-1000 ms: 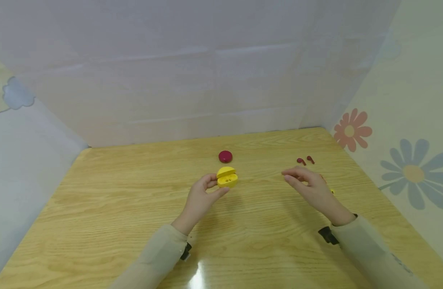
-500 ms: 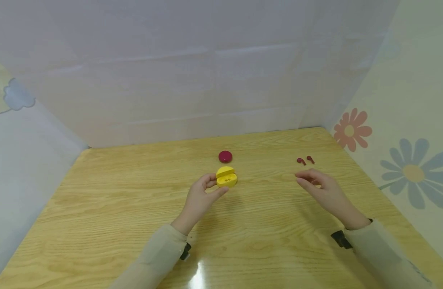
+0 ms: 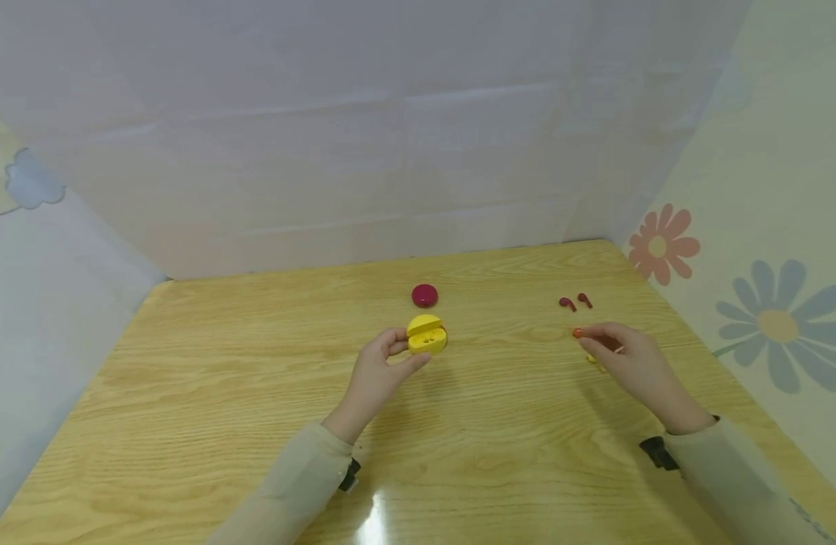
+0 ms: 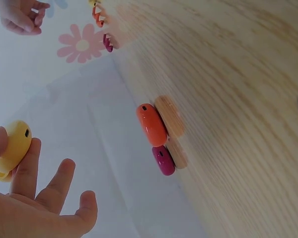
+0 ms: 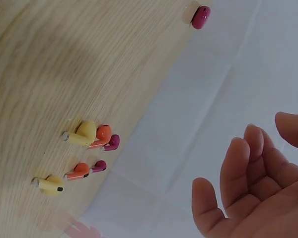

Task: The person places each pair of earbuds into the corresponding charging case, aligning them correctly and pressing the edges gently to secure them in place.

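My left hand pinches a yellow earbud case between thumb and fingers, held above the table with its lid up. Small sockets show inside it. My right hand hovers at the right over the earbuds, holding nothing; its fingers are loosely bent and the thumb stands apart in the right wrist view. Below it lie a pair of yellow earbuds and a pair of orange earbuds, which the hand partly hides in the head view. A pair of magenta earbuds lies just beyond.
A closed magenta earbud case sits farther back on the wooden table. Beside it lies a closed orange earbud case, mostly hidden behind the yellow one in the head view. Cloth walls border the table at the back and sides.
My right hand has moved to the right and slightly nearer, so an orange earbud and a yellow earbud now show by its fingers. My left hand and the yellow case have hardly moved.
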A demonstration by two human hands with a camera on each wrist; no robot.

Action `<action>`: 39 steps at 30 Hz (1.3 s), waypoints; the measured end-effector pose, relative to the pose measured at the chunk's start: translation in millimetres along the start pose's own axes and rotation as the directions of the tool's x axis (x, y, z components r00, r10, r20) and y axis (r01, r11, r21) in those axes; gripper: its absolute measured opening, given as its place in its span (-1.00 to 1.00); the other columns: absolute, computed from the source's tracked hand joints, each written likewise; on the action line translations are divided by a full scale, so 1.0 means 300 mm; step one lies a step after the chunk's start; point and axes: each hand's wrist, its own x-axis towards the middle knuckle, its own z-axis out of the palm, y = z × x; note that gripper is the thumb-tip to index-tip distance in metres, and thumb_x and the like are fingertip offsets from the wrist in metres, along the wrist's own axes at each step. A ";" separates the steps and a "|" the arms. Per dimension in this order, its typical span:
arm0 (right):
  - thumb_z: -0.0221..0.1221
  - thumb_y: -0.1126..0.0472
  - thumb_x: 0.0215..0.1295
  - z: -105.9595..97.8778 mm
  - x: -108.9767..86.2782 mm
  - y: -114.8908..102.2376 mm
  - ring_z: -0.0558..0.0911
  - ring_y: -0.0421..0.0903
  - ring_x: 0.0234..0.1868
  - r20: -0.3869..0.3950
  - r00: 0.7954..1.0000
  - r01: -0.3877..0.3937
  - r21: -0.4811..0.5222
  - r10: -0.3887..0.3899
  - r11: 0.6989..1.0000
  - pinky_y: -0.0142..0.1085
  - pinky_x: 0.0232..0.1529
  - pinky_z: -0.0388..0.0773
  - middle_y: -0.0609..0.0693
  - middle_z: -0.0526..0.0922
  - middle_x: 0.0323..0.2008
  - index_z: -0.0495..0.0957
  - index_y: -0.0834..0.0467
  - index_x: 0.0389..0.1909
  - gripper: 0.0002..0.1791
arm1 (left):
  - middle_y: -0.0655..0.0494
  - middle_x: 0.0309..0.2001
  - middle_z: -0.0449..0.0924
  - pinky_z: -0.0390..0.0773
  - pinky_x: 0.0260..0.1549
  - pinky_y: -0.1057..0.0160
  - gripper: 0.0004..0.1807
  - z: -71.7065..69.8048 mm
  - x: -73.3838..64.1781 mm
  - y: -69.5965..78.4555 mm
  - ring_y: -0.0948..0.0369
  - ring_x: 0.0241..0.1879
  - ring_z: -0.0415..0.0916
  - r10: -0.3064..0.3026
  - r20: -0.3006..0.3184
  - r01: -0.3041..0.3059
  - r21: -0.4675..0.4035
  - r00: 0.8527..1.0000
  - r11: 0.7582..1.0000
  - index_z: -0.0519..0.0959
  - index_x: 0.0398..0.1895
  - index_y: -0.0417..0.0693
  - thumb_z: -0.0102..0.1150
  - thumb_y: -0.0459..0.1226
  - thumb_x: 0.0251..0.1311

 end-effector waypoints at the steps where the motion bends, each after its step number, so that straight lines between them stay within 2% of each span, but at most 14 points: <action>1: 0.09 0.14 0.45 0.000 0.001 0.004 0.57 -0.01 -0.25 0.000 1.000 -0.005 -0.015 0.005 1.000 -0.28 -0.40 0.50 0.20 0.65 -0.16 0.57 0.33 0.01 -0.66 | -0.11 0.00 0.64 0.24 0.20 -0.23 -0.61 0.000 0.000 0.000 -0.03 0.17 0.42 0.000 -0.001 0.000 0.003 1.000 1.000 0.52 0.04 -0.27 0.31 -0.25 0.21; 7: 0.14 0.21 0.41 0.002 0.008 0.029 0.58 0.22 -0.13 0.001 1.000 -0.018 -0.083 0.018 0.996 -0.03 -0.21 0.55 0.36 0.61 -0.10 0.57 0.44 -0.07 -0.67 | -0.12 -0.01 0.64 0.24 0.20 -0.24 -0.61 -0.004 0.002 -0.007 -0.04 0.16 0.43 0.008 -0.001 -0.008 0.020 1.000 1.000 0.52 0.03 -0.28 0.31 -0.25 0.21; 11: 0.12 0.21 0.42 -0.004 0.010 0.048 0.57 0.27 -0.12 0.027 0.999 -0.038 -0.100 0.040 0.994 0.06 -0.18 0.55 0.43 0.58 -0.08 0.54 0.50 -0.05 -0.64 | -0.11 -0.02 0.65 0.20 0.21 -0.26 -0.61 -0.005 0.000 -0.006 -0.03 0.17 0.41 0.011 0.000 -0.011 0.017 1.000 1.000 0.53 0.03 -0.27 0.32 -0.25 0.20; 14: 0.11 0.22 0.42 -0.008 0.014 0.062 0.57 0.27 -0.15 0.046 0.997 -0.055 -0.127 0.061 0.990 0.08 -0.20 0.55 0.42 0.59 -0.13 0.53 0.52 -0.07 -0.63 | -0.11 -0.02 0.65 0.19 0.21 -0.27 -0.61 -0.006 -0.001 -0.004 -0.04 0.17 0.41 0.020 0.001 -0.020 0.017 1.000 1.000 0.53 0.03 -0.27 0.31 -0.25 0.21; 19: 0.12 0.23 0.39 -0.006 0.027 0.090 0.57 0.26 -0.18 0.077 0.993 -0.080 -0.175 0.095 0.981 0.09 -0.21 0.53 0.41 0.60 -0.19 0.53 0.53 -0.10 -0.64 | -0.13 -0.02 0.65 0.20 0.21 -0.26 -0.62 -0.007 -0.001 -0.007 -0.04 0.17 0.41 0.030 -0.006 -0.030 0.014 1.000 0.999 0.53 0.03 -0.29 0.31 -0.26 0.21; 24: 0.12 0.22 0.38 -0.005 0.035 0.119 0.55 0.31 -0.15 0.111 0.987 -0.091 -0.190 0.114 0.978 0.10 -0.19 0.52 0.45 0.58 -0.16 0.51 0.55 -0.09 -0.61 | -0.14 -0.02 0.65 0.22 0.20 -0.26 -0.62 -0.007 -0.001 -0.010 -0.04 0.16 0.42 0.035 -0.011 -0.035 0.017 0.999 0.999 0.53 0.03 -0.30 0.30 -0.26 0.22; 33: 0.11 0.21 0.37 -0.013 0.052 0.155 0.58 0.32 -0.22 0.170 0.973 -0.115 -0.246 0.159 0.962 0.09 -0.26 0.54 0.49 0.57 -0.19 0.49 0.61 -0.13 -0.58 | -0.13 -0.02 0.65 0.23 0.20 -0.24 -0.62 -0.008 -0.004 -0.008 -0.04 0.15 0.43 0.031 -0.016 -0.030 0.018 0.999 0.999 0.52 0.03 -0.30 0.30 -0.26 0.22; 39: 0.09 0.26 0.34 -0.023 0.060 0.165 0.55 0.10 -0.36 0.225 0.956 -0.128 -0.268 0.191 0.955 -0.05 -0.37 0.52 0.38 0.60 -0.28 0.53 0.54 -0.24 -0.67 | -0.11 -0.03 0.65 0.20 0.21 -0.26 -0.62 -0.008 -0.006 -0.010 -0.03 0.16 0.42 0.034 -0.011 -0.033 0.014 0.999 0.999 0.53 0.03 -0.27 0.31 -0.27 0.21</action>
